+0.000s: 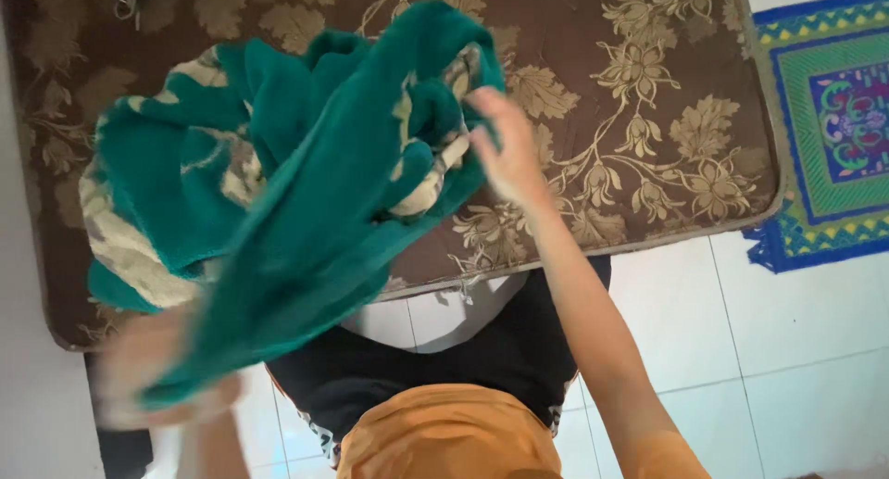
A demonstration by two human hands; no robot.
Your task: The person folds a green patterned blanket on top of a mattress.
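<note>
A thick teal blanket (306, 173) with cream leaf patterns hangs bunched above a brown mattress (648, 99) printed with gold flowers. My right hand (505, 150) grips the blanket's upper right fold, arm stretched forward. My left hand (157, 377), blurred by motion, holds the blanket's lower left edge near the mattress's front corner. The blanket hides much of the mattress's left half.
White floor tiles (787, 349) lie in front of and to the right of the mattress. A blue, green and yellow patterned rug (833, 118) sits at the far right. My orange top and dark patterned clothing fill the bottom centre.
</note>
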